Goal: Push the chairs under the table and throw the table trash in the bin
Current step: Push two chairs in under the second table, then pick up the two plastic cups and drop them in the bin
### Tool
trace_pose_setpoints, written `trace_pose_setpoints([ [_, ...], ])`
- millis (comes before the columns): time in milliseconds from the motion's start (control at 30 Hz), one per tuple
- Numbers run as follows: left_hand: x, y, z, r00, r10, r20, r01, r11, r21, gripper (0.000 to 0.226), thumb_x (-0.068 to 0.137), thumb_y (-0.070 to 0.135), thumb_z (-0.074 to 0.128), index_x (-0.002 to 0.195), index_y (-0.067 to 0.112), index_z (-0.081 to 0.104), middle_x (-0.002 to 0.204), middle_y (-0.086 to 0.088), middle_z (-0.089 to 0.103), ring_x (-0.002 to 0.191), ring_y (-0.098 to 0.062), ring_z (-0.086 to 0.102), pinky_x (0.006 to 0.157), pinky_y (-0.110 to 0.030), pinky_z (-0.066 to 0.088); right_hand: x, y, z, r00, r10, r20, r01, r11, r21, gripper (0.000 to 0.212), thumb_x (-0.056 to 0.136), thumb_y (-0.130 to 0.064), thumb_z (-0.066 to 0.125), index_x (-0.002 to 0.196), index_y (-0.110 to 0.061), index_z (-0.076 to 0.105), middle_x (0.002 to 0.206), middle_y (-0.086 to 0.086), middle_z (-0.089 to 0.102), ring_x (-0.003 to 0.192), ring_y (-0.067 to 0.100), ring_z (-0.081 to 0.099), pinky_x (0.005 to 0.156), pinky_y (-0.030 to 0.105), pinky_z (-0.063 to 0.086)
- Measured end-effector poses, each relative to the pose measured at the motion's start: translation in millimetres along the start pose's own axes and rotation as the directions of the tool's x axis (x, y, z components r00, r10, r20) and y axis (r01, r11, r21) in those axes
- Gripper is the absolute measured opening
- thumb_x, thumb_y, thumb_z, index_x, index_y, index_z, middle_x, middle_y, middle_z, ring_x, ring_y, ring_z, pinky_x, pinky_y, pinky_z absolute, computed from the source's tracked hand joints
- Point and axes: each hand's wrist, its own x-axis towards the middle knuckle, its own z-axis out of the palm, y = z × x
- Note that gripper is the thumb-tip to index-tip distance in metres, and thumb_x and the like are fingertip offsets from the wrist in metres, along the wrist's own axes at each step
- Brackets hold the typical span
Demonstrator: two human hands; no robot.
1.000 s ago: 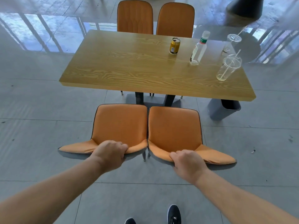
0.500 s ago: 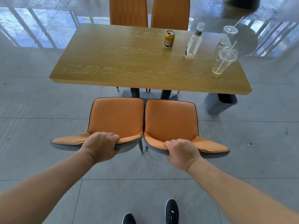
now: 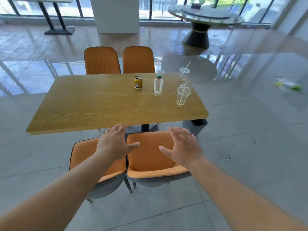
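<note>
Two orange chairs stand side by side at the near edge of the wooden table (image 3: 86, 107): the left chair (image 3: 83, 154) and the right chair (image 3: 148, 155). My left hand (image 3: 115, 144) and my right hand (image 3: 183, 147) hover open above the chair seats, fingers spread, holding nothing. On the table stand a yellow can (image 3: 138, 82), a clear plastic bottle (image 3: 158, 84), a clear cup with a straw (image 3: 182, 95) and a second lidded cup (image 3: 183, 74). A grey bin (image 3: 196, 126) sits on the floor under the table's right corner.
Two more orange chairs (image 3: 120, 60) are tucked in at the table's far side. A white pillar (image 3: 116, 14) and a round dark-based table (image 3: 203, 22) stand further back. Small litter (image 3: 288, 85) lies on the floor at the right.
Both hands have let go of the chair backs and now hover open above the seats. The view has tilted up, showing more of the room.
</note>
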Motion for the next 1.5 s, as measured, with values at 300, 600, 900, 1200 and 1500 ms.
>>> trace_pose_setpoints([
  [300,53.0,193.0,-70.2,0.971,0.197,-0.135,-0.210,0.974,-0.087,0.099,0.075,0.081,0.066,0.153,0.030,0.034,0.157,-0.002,0.042,0.139,-0.029,0.041,0.106,-0.050,0.046,-16.0,148.3,-156.6,0.973,0.110,-0.203,-0.122,0.991,-0.046,0.094,0.077,-0.083,0.047,0.152,-0.029,0.034,0.151,0.003,0.045,0.139,0.030,0.036,0.111,0.058,0.035],
  [600,104.5,488.3,-64.0,0.907,0.354,-0.226,-0.366,0.931,-0.011,0.092,0.077,0.076,0.068,0.151,0.028,0.040,0.156,-0.003,0.044,0.139,-0.032,0.040,0.107,-0.049,0.042,-17.9,379.4,-264.9,0.938,0.146,-0.313,-0.177,0.982,-0.072,0.092,0.081,-0.080,0.054,0.153,-0.027,0.032,0.157,0.007,0.039,0.143,0.033,0.032,0.115,0.059,0.030],
  [900,170.5,682.6,-16.6,0.900,0.401,-0.168,-0.406,0.914,0.006,0.089,0.075,0.078,0.063,0.149,0.031,0.043,0.151,0.006,0.048,0.136,-0.024,0.042,0.104,-0.042,0.039,8.5,576.0,-326.7,0.923,0.218,-0.316,-0.256,0.963,-0.084,0.090,0.081,-0.081,0.054,0.150,-0.024,0.039,0.147,0.006,0.049,0.136,0.033,0.040,0.113,0.054,0.034],
  [1200,365.8,807.1,20.8,0.893,0.390,-0.227,-0.420,0.901,-0.105,0.090,0.074,0.077,0.067,0.147,0.030,0.045,0.150,0.006,0.048,0.135,-0.024,0.043,0.104,-0.039,0.041,157.8,721.2,-339.0,0.939,0.199,-0.281,-0.246,0.959,-0.143,0.085,0.083,-0.077,0.056,0.148,-0.024,0.041,0.145,0.006,0.051,0.134,0.032,0.042,0.110,0.050,0.036],
  [1500,552.2,910.8,27.8,0.933,0.313,-0.178,-0.336,0.934,-0.118,0.091,0.076,0.072,0.070,0.149,0.026,0.043,0.151,0.002,0.047,0.135,-0.026,0.041,0.105,-0.039,0.041,319.8,868.6,-389.7,0.964,0.139,-0.225,-0.186,0.960,-0.207,0.082,0.083,-0.079,0.051,0.145,-0.025,0.044,0.139,0.004,0.054,0.127,0.030,0.046,0.104,0.046,0.039],
])
